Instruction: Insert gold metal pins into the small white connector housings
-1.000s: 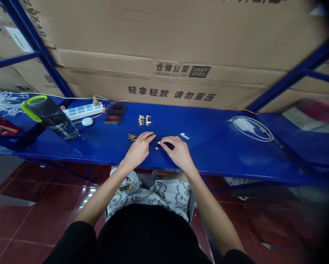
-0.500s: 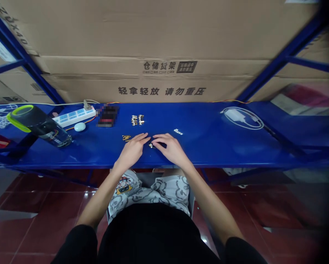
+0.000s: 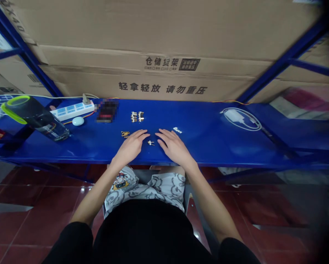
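Between my two hands a small white and brass-coloured piece [image 3: 151, 143] lies on the blue tabletop [image 3: 200, 146], touched by neither. My left hand [image 3: 131, 143] rests to its left, fingers stretched out and holding nothing. On the other side my right hand [image 3: 173, 145] is also open, its thumb apart from the fingers. Several brass-coloured pieces [image 3: 125, 134] lie just beyond my left hand. Small white pieces [image 3: 177, 129] sit past my right fingertips. Farther back, several white and brass pieces [image 3: 137, 117] stand grouped in two columns.
A dark bottle with a green lid loop [image 3: 43, 119] leans at the left, beside a white power strip [image 3: 73, 110] and a pale rounded object [image 3: 77, 121]. A blurred-out dark item [image 3: 107, 111] lies behind. A coiled white cable with charger [image 3: 240, 118] is at the right.
My right hand has let go of the small white and brass piece and moved right, its fingers opening. The piece stays on the tabletop. The camera view has shifted slightly.
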A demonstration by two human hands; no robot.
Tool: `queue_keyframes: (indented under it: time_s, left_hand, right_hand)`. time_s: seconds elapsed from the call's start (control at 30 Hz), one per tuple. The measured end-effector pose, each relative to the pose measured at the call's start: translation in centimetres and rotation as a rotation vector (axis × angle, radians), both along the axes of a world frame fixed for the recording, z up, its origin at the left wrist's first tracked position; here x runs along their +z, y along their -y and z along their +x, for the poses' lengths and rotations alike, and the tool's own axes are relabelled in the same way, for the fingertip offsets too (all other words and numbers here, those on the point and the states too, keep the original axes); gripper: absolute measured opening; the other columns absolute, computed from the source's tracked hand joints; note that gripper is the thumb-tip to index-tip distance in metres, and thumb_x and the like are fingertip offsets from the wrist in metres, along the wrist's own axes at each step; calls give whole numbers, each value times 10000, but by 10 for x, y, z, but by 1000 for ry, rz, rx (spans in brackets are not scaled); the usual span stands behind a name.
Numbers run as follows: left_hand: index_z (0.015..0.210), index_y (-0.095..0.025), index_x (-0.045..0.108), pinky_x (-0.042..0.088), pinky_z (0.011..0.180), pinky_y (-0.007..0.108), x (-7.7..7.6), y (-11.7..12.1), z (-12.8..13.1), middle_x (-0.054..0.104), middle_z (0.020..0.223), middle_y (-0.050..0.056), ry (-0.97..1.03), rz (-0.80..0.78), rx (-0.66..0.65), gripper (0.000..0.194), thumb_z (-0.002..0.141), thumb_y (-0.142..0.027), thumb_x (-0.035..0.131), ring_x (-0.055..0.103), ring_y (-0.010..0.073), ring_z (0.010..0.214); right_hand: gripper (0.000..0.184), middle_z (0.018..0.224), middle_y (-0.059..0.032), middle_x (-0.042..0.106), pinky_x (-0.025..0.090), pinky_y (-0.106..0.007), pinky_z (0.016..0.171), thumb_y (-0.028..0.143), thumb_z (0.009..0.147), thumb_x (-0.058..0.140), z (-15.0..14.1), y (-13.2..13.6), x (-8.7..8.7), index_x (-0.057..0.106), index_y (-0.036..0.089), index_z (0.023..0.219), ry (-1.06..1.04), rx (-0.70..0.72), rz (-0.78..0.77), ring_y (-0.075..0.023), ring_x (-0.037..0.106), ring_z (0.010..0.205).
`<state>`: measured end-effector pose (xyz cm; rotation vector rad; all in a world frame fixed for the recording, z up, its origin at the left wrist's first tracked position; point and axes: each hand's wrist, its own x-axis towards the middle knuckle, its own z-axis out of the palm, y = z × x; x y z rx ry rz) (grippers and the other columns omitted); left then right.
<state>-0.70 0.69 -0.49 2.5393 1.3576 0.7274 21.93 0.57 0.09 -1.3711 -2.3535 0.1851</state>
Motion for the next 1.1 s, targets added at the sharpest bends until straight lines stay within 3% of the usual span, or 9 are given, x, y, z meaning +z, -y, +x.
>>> queue_keyframes:
  time_s: [0.17, 0.33, 0.43, 0.87, 1.1]
  left_hand:
    - [1410, -138, 554, 401, 1207, 450, 1, 0, 0, 563, 1481, 130, -7, 14, 2, 503, 964, 4, 368, 495, 226, 1413]
    - [1420, -134, 544, 408, 1199, 458, 0, 0, -1, 474, 1559, 140, -28, 19, 6, 484, 979, -28, 376, 469, 250, 1436]
    - [1403, -136, 561, 391, 1210, 462, 0, 0, -2, 505, 1535, 132, -46, 15, -18, 479, 971, -26, 384, 470, 248, 1434]
    - [1386, -121, 572, 392, 1207, 465, -1, -1, -2, 544, 1496, 138, -39, 26, -11, 496, 952, -9, 361, 486, 239, 1416]
    - [1392, -143, 572, 392, 1208, 470, -3, -3, -3, 540, 1498, 121, -33, 40, -29, 502, 947, -27, 372, 488, 247, 1410]
  right_hand:
    - [491, 1532, -121, 528, 314, -541, 1228, 348, 1061, 355, 0, 0, 2, 479, 196, 1512, 15, 5, 3, -269, 458, 1450]
    - [459, 1531, -99, 533, 305, -553, 1229, 354, 1062, 349, 1, -1, 0, 559, 225, 1449, 13, 10, 10, -272, 453, 1453]
    - [478, 1530, -109, 533, 310, -545, 1228, 347, 1060, 354, 1, -1, 0, 512, 214, 1491, 12, 2, 12, -268, 458, 1449]
    - [455, 1528, -110, 535, 311, -532, 1231, 343, 1059, 363, 0, -1, -1, 588, 185, 1421, 45, -6, 34, -276, 473, 1435]
    - [436, 1511, -96, 551, 348, -527, 1195, 331, 1059, 354, -2, 2, 3, 599, 230, 1405, 47, 7, 48, -270, 481, 1412]
